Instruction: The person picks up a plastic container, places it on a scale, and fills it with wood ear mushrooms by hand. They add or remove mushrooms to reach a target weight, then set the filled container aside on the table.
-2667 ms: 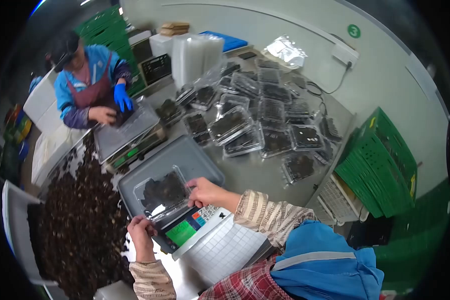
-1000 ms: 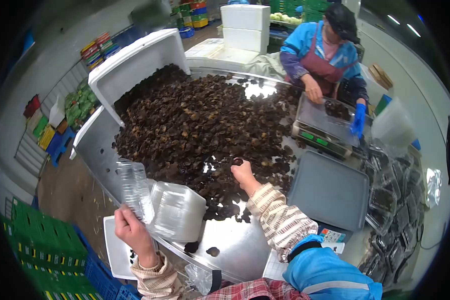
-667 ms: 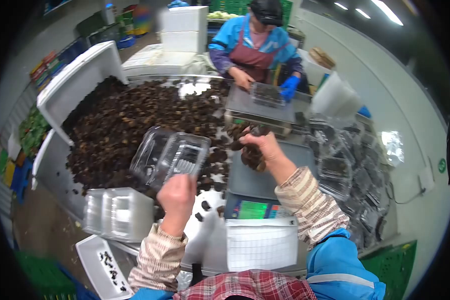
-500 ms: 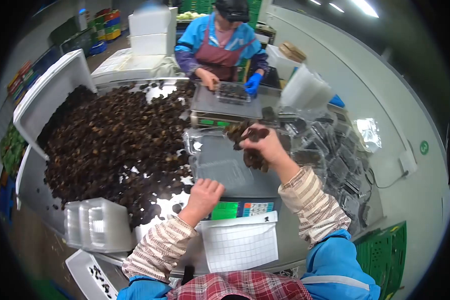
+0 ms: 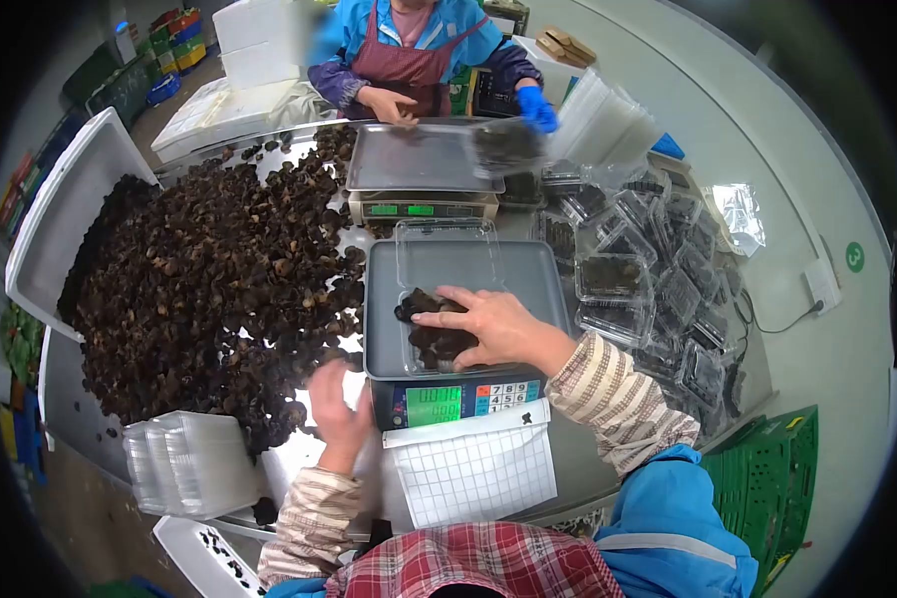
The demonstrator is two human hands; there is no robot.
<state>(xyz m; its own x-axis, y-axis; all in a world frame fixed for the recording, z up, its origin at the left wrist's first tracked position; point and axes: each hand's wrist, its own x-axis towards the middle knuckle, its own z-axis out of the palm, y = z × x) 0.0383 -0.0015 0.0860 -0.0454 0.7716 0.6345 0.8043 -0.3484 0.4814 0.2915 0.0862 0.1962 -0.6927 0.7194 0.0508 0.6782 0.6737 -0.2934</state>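
Note:
My right hand (image 5: pixel 493 327) lies with fingers spread over a clump of dark brown wood ear mushrooms (image 5: pixel 439 351) in a clear plastic clamshell box (image 5: pixel 447 257). The box sits on the grey pan of a scale (image 5: pixel 534 274), its lid folded back away from me. Green digits glow on the scale's display (image 5: pixel 434 407), below the pan. Left of the display, my left hand (image 5: pixel 337 411) is smeared by motion beside the mushroom pile's near edge, so its fingers cannot be made out clearly.
Loose mushrooms (image 5: pixel 209 269) cover the table's left side. Stacked clear boxes (image 5: pixel 191 463) stand at front left; filled boxes (image 5: pixel 613 279) are heaped at right. Across, a co-worker's blue-gloved hand (image 5: pixel 536 108) is at a blurred filled box (image 5: pixel 508 148) beside a second scale (image 5: pixel 409 159).
My right hand has lowered its mushrooms into the box on the scale and spread its fingers. My left hand has moved left. The co-worker's filled box has left the far scale, moving right.

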